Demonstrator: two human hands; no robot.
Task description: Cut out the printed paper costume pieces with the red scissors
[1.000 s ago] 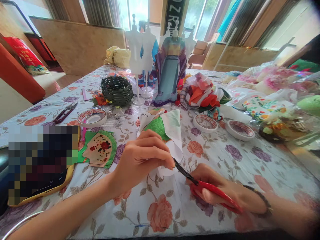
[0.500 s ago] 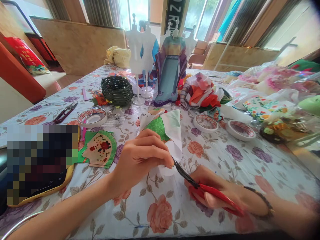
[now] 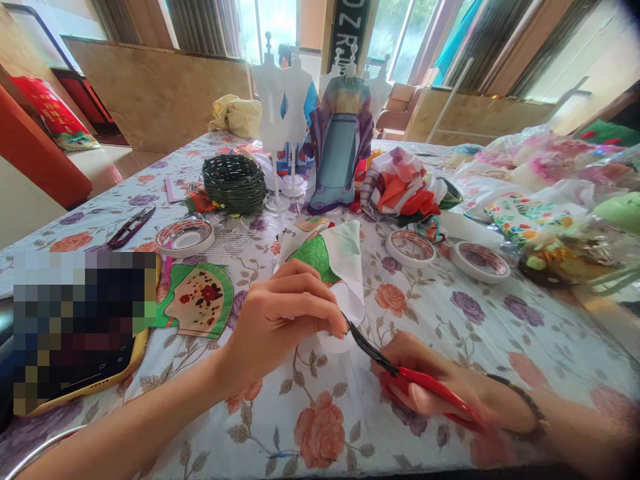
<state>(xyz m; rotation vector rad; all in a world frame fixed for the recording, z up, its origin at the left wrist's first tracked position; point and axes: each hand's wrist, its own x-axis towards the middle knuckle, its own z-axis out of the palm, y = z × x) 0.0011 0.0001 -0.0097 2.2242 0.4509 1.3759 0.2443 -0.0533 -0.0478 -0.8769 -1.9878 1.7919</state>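
My right hand [image 3: 417,377] grips red-handled pliers [image 3: 445,392], their long dark jaws pointing up and left. Thumb and forefinger of my left hand [image 3: 287,303] are pinched together right at the jaw tips. Whatever they hold there is too small to make out. Under and behind my left hand lies a white fabric piece with a green print [image 3: 320,259], partly hidden by the fingers. To its left, a cut green-edged fabric piece with red flowers [image 3: 200,300] rests flat on the flowered tablecloth [image 3: 280,427].
A phone [image 3: 85,333] lies at left, with thread snips [image 3: 131,227] beyond it. Tape rolls [image 3: 185,237] sit on both sides. Farther back stand a dark woven basket [image 3: 234,183], white dress forms [image 3: 273,107], a dressed form [image 3: 337,147] and heaped fabric [image 3: 405,183]. Plastic-wrapped items [image 3: 540,213] crowd the right.
Both hands and the pliers stay almost where they were. Only a very slight shift of the view shows.
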